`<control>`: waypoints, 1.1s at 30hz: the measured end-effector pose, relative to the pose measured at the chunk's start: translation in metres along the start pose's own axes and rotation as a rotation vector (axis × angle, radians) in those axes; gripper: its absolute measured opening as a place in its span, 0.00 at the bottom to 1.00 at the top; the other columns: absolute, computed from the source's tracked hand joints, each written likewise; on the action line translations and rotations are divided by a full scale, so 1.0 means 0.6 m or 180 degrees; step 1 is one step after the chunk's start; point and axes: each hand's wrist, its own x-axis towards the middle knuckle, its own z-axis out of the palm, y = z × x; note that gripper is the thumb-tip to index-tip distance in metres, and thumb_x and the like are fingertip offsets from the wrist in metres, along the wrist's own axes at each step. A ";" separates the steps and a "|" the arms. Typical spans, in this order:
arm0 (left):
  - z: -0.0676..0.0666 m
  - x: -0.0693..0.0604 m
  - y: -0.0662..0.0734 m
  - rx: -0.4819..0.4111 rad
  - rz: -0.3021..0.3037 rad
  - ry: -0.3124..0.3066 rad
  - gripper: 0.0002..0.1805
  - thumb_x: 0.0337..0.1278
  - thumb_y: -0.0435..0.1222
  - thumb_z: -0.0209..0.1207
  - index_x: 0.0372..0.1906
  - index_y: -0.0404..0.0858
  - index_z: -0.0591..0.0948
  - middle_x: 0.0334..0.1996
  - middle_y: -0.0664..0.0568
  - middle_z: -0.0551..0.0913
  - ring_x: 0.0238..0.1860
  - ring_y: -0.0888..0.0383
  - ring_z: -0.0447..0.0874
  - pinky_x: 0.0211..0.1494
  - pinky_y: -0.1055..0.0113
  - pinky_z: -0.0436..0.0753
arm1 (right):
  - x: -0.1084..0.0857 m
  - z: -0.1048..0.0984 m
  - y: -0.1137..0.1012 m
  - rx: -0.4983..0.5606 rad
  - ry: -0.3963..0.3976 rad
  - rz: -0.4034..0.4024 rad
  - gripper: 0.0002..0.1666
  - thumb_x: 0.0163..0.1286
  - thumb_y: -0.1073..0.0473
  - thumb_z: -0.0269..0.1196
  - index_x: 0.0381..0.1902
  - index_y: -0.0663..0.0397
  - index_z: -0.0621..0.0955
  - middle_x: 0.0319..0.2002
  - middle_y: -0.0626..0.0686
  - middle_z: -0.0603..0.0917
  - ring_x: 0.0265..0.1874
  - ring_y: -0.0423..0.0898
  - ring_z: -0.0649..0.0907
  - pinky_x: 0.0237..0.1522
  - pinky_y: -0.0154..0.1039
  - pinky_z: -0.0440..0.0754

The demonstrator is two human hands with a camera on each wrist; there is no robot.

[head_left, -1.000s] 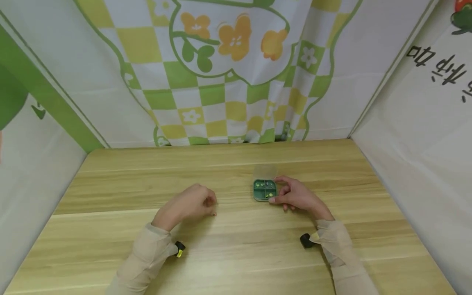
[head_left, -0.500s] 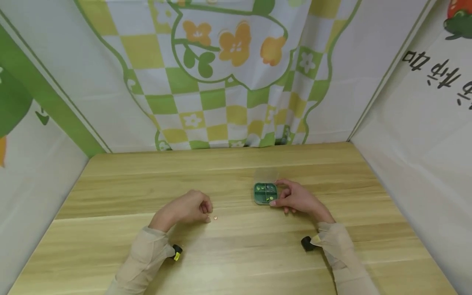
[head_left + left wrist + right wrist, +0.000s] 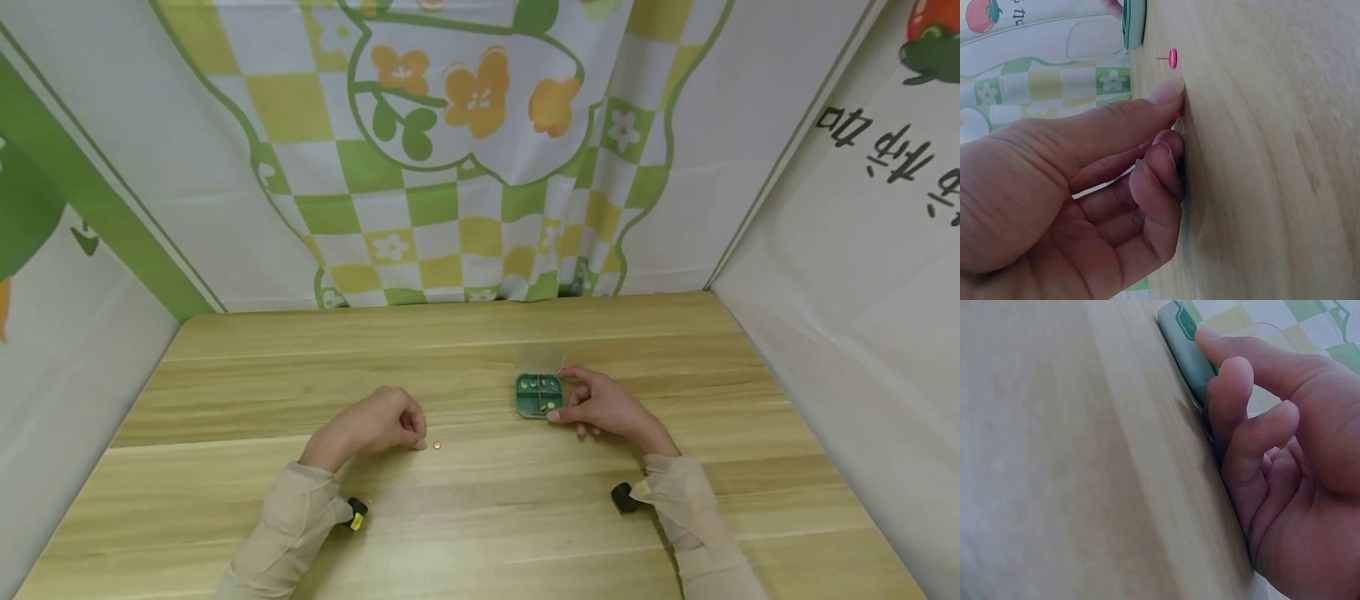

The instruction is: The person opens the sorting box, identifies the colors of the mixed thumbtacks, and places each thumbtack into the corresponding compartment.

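My left hand (image 3: 369, 429) is low over the wooden table, thumb and fingers pinched together at the surface. Between those fingertips a bit of a pink thumbtack (image 3: 1177, 115) shows in the left wrist view, mostly hidden by the thumb. Just beyond the thumb another pink thumbtack (image 3: 1172, 59) lies on its flat head, pin pointing up. My right hand (image 3: 603, 403) holds the right side of a small green pill box (image 3: 528, 403), thumb at the near corner and a finger at the far one. Small yellow-green and dark pieces sit in several of its compartments.
The box's clear lid (image 3: 538, 359) stands open toward the back. A checked, flowered curtain (image 3: 457, 225) hangs behind the wooden table (image 3: 480, 517). White fabric walls (image 3: 840, 333) close in both sides.
My left hand has drawn back slightly to the left, so the loose thumbtack shows beside its fingertips. The right hand keeps its hold on the pill box. The head view has tilted a little.
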 end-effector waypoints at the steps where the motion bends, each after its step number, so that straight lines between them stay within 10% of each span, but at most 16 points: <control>1: 0.000 0.000 0.000 0.0013 0.0017 0.0006 0.08 0.60 0.33 0.73 0.27 0.41 0.86 0.25 0.59 0.83 0.29 0.64 0.76 0.34 0.72 0.77 | 0.000 0.000 0.000 -0.0003 -0.0003 0.0005 0.47 0.66 0.55 0.76 0.77 0.58 0.66 0.27 0.52 0.84 0.16 0.41 0.79 0.16 0.35 0.73; 33: 0.005 0.016 0.009 0.0114 0.0372 0.0480 0.06 0.65 0.31 0.65 0.41 0.40 0.91 0.36 0.54 0.93 0.38 0.64 0.87 0.44 0.67 0.87 | 0.004 0.000 0.003 -0.0047 0.0002 0.0019 0.48 0.66 0.55 0.75 0.77 0.58 0.65 0.28 0.52 0.84 0.16 0.41 0.79 0.16 0.34 0.73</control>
